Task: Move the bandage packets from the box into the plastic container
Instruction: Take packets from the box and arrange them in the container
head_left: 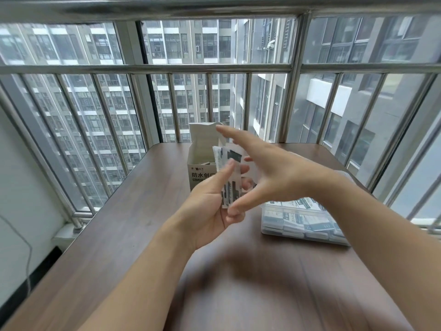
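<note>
Left hand (207,206): thumb and fingers curled round small stack of packets (229,177), held up in front of box (200,163). Right hand (269,173): fingers spread straight, gripping nothing, hovering right over stack.

Progress, best guess: well underway. Container (303,220) on table (119,223), near right, already shows several packets lying flat. Box open, something still inside. Held stack not yet in.

Count: one box, one container, two hands; packets too blurred to count.

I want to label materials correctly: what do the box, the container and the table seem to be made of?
Box: thin cardboard, matte white, with a folded-up flap.
Container: clear plastic; packets show through its walls.
Table: brown wood grain, smooth, possibly laminate.
</note>
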The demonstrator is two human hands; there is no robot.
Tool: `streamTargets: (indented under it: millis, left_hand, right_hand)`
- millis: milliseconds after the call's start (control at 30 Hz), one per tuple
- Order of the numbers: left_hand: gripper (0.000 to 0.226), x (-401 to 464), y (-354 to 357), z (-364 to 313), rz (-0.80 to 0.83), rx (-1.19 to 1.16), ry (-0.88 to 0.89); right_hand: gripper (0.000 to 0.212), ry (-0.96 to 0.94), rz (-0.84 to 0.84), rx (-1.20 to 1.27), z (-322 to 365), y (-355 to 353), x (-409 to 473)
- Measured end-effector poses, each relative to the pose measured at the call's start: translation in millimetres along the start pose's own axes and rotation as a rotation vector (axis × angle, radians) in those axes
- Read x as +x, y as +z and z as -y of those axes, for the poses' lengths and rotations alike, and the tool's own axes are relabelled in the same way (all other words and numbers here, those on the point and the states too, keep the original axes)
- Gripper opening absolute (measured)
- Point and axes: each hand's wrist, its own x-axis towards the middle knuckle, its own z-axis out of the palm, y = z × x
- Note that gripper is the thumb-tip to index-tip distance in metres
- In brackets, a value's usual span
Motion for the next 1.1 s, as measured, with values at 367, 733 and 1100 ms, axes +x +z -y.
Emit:
streamTargets:
  millis: [367,733,1100]
  left_hand:
    - [0.014,-1,1,2,-0.147,0.397,0.176]
    - [0.017,3,1,9,-0.147,0.486,0.246]
    - [0.021,2,6,18,-0.043,0.554,0.245]
  right_hand:
    - [0.045,-0.019,0.035,0.328,-1,2,2]
    - [0.015,-0.033,0.055,0.120,6,-2,5]
    - [0.010,-0.021,0.155,0.358,-13,-14,3]
